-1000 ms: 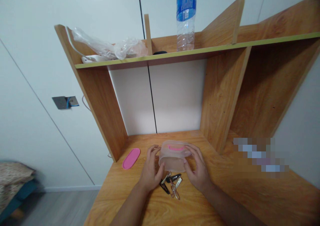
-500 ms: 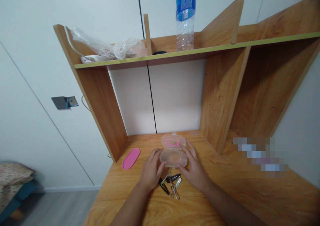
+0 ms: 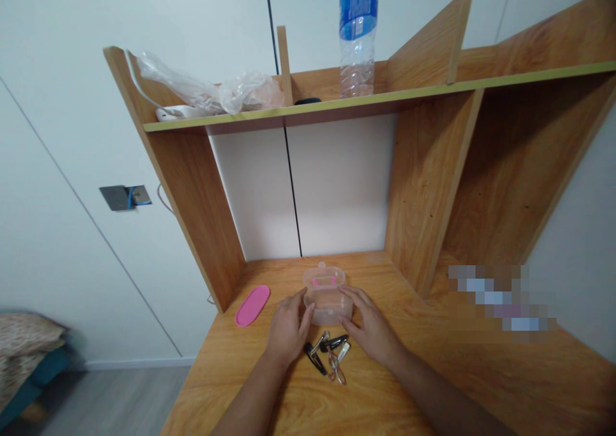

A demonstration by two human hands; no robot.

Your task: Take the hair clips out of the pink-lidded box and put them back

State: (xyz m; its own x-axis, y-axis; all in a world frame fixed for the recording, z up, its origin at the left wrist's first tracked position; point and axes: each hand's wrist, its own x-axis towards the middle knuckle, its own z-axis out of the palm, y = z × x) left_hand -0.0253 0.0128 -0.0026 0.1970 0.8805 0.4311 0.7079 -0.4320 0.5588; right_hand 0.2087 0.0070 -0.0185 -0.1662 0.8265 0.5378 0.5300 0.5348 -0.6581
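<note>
A small clear plastic box (image 3: 329,315) with rounded ends is on the desk, held between both hands. Its hinged lid (image 3: 323,273) is open at the back and carries a pink handle (image 3: 324,281). My left hand (image 3: 289,323) grips the left end of the box, thumb at the front. At the right end, my right hand (image 3: 368,323) has its fingers on the rim and the thumb near the front wall. Just in front lies a cluster of hair clips (image 3: 315,359), some black, some metallic. A pink oval tray or lid (image 3: 253,305) lies to the left.
A wooden shelf unit (image 3: 414,192) rises from the back of the desk (image 3: 231,372). On its upper shelf are a plastic bottle (image 3: 357,38) with a blue label and a crumpled clear bag (image 3: 250,92). A blurred-out item (image 3: 500,304) lies at the right.
The box has tipped so its front wall shows, and it sits slightly further left. Its open lid has moved left and looks narrower. Both hands stay at its ends.
</note>
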